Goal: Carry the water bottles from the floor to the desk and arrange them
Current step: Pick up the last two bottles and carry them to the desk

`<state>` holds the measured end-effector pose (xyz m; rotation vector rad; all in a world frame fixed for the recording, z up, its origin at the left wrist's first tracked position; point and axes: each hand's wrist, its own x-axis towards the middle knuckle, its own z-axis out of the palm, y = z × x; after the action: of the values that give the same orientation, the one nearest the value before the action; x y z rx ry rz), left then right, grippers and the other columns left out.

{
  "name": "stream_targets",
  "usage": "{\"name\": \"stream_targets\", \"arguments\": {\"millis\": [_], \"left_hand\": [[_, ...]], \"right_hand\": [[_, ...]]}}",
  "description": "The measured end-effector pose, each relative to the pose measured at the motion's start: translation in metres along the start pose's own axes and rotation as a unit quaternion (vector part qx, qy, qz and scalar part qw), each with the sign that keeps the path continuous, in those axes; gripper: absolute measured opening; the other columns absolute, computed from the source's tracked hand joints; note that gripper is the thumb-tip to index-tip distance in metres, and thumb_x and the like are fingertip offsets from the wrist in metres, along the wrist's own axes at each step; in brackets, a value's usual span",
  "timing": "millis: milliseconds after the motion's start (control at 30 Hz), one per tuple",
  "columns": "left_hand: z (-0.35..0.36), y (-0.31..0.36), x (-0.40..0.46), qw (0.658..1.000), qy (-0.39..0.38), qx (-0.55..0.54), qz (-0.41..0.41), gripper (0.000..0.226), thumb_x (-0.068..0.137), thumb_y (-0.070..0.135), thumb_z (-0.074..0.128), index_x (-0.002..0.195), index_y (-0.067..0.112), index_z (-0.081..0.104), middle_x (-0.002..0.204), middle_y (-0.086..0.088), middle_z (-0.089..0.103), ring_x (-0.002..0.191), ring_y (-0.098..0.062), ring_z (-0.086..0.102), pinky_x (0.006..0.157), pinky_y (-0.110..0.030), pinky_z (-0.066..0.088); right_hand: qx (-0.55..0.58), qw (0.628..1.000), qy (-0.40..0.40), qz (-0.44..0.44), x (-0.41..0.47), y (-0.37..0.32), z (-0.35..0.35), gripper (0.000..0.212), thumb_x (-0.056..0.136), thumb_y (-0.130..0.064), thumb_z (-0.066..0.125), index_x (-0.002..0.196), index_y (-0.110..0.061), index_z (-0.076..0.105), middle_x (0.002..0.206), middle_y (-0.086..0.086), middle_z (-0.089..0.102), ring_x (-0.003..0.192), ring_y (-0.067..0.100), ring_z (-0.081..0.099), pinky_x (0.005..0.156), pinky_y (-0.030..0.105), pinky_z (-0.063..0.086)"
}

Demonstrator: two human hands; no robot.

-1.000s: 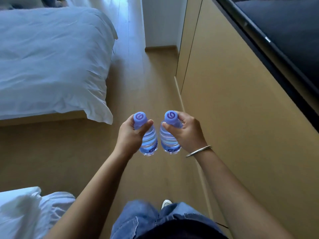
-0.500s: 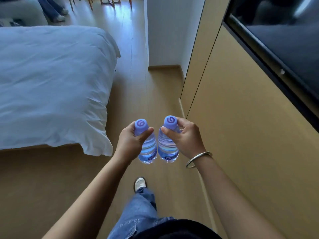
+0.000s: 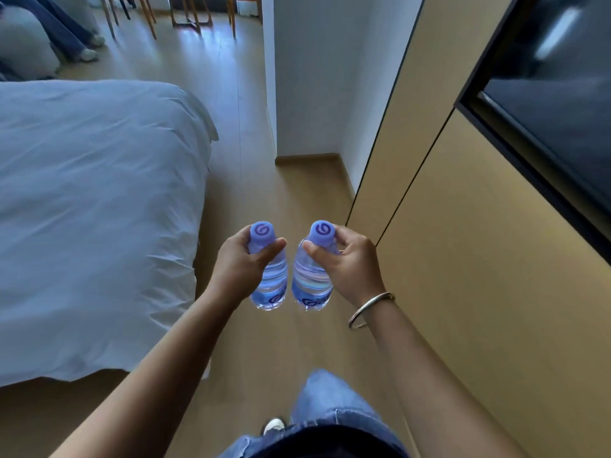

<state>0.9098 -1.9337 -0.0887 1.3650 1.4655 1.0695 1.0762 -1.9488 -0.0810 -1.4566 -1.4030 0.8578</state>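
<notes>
I hold two small clear water bottles with purple caps upright in front of me, side by side above the wooden floor. My left hand grips the left bottle around its neck. My right hand, with a silver bangle on its wrist, grips the right bottle just under the cap. The two bottles are close together, with a narrow gap between them. No desk is in view.
A bed with a white duvet fills the left. A tan cabinet wall with a dark screen runs along the right. The wooden floor aisle leads ahead past a white wall corner. Chair legs and another person's legs stand far ahead.
I have walked forward along the aisle beside the bed; more of the room ahead shows. Both bottles stay in my hands, held the same way.
</notes>
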Motion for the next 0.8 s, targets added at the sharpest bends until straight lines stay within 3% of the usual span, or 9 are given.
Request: {"name": "stream_targets", "arguments": {"millis": [100, 200, 333, 500, 633, 700, 800], "left_hand": [[0.001, 0.000, 0.045, 1.000, 0.004, 0.013, -0.002, 0.015, 0.081, 0.021, 0.070, 0.076, 0.029, 0.058, 0.074, 0.008, 0.063, 0.069, -0.007, 0.058, 0.072, -0.023, 0.046], [0.004, 0.000, 0.105, 0.999, 0.005, 0.035, -0.004, 0.007, 0.082, 0.022, 0.069, 0.082, 0.020, 0.062, 0.074, 0.008, 0.063, 0.068, -0.004, 0.056, 0.066, -0.017, 0.044], [0.011, 0.008, 0.188, 0.999, 0.022, 0.042, -0.008, 0.010, 0.082, 0.022, 0.069, 0.084, 0.015, 0.062, 0.072, 0.006, 0.061, 0.066, -0.005, 0.054, 0.066, -0.020, 0.043], [0.014, 0.018, 0.291, 0.998, 0.057, 0.022, -0.021, 0.015, 0.082, 0.023, 0.069, 0.073, 0.026, 0.057, 0.071, 0.005, 0.062, 0.068, -0.010, 0.056, 0.071, -0.029, 0.046], [0.008, 0.024, 0.354, 0.995, 0.094, 0.004, -0.022, 0.017, 0.081, 0.020, 0.070, 0.074, 0.028, 0.058, 0.071, 0.009, 0.061, 0.065, -0.004, 0.054, 0.068, -0.021, 0.045], [0.001, 0.026, 0.383, 0.994, 0.106, 0.005, -0.027, 0.010, 0.082, 0.020, 0.070, 0.078, 0.023, 0.061, 0.073, 0.007, 0.063, 0.066, -0.004, 0.055, 0.067, -0.018, 0.044], [-0.012, 0.025, 0.426, 0.993, 0.116, 0.007, -0.036, 0.012, 0.082, 0.019, 0.069, 0.090, 0.012, 0.062, 0.074, 0.004, 0.063, 0.066, -0.005, 0.057, 0.061, -0.009, 0.044]], "right_hand": [[-0.016, 1.000, 0.011, 0.005, 0.047, 0.011, 0.012, 0.015, 0.073, -0.028, 0.075, 0.080, -0.016, 0.070, 0.075, -0.001, 0.069, 0.070, 0.011, 0.059, 0.074, 0.034, 0.051], [-0.017, 1.000, 0.000, 0.004, 0.107, 0.021, 0.024, 0.015, 0.070, -0.035, 0.072, 0.074, -0.022, 0.066, 0.068, -0.006, 0.062, 0.064, 0.009, 0.053, 0.069, 0.034, 0.050], [-0.037, 0.999, -0.025, -0.008, 0.195, 0.026, 0.033, 0.043, 0.063, -0.052, 0.067, 0.076, -0.011, 0.067, 0.071, 0.008, 0.067, 0.069, 0.029, 0.061, 0.068, 0.041, 0.053], [-0.044, 0.996, -0.054, -0.057, 0.307, 0.021, 0.044, 0.050, 0.062, -0.058, 0.064, 0.081, -0.012, 0.070, 0.074, 0.007, 0.069, 0.072, 0.027, 0.064, 0.068, 0.044, 0.053], [-0.048, 0.995, -0.062, -0.070, 0.381, 0.018, 0.057, 0.038, 0.067, -0.044, 0.073, 0.087, -0.012, 0.072, 0.080, 0.006, 0.071, 0.073, 0.023, 0.065, 0.071, 0.042, 0.054], [-0.049, 0.994, -0.068, -0.071, 0.412, 0.015, 0.065, 0.027, 0.072, -0.032, 0.077, 0.089, -0.011, 0.072, 0.081, 0.004, 0.071, 0.072, 0.018, 0.062, 0.071, 0.036, 0.053], [-0.047, 0.993, -0.081, -0.065, 0.453, 0.014, 0.081, 0.024, 0.075, -0.029, 0.076, 0.091, -0.012, 0.073, 0.082, 0.004, 0.071, 0.073, 0.017, 0.063, 0.072, 0.035, 0.053]]}}
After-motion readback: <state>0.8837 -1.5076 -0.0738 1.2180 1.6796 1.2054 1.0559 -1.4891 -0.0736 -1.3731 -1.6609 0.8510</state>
